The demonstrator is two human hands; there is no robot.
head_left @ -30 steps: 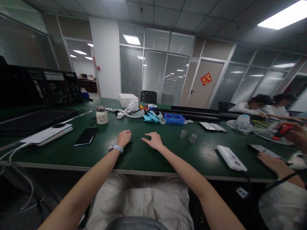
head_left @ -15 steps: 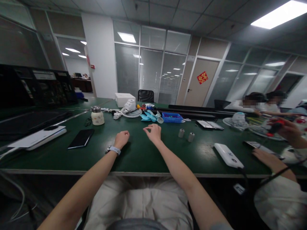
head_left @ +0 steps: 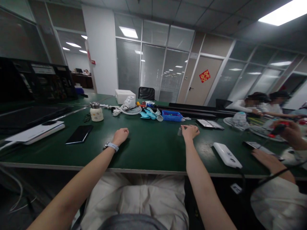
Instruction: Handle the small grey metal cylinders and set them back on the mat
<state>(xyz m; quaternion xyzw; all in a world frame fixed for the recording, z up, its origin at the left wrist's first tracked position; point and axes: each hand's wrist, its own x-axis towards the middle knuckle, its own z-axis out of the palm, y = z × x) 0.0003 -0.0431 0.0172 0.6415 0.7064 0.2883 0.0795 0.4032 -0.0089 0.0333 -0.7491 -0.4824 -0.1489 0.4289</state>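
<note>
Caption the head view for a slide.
Right hand at a small metal cylinder on a green table, left hand curled nearer the black phone.

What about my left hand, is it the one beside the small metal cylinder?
No, the right hand is beside the metal cylinder, and the left hand is well apart from it.

Left hand [head_left: 120,136] and right hand [head_left: 191,131]: one each
Metal cylinder [head_left: 179,131]: one visible, beside the right hand
Watch [head_left: 112,146]: one, just behind the left hand
Dark phone [head_left: 79,134]: one, left of the left hand
Blue basket [head_left: 171,116]: one, beyond and between both hands
White corded device [head_left: 227,155]: one, right of the right hand
</note>
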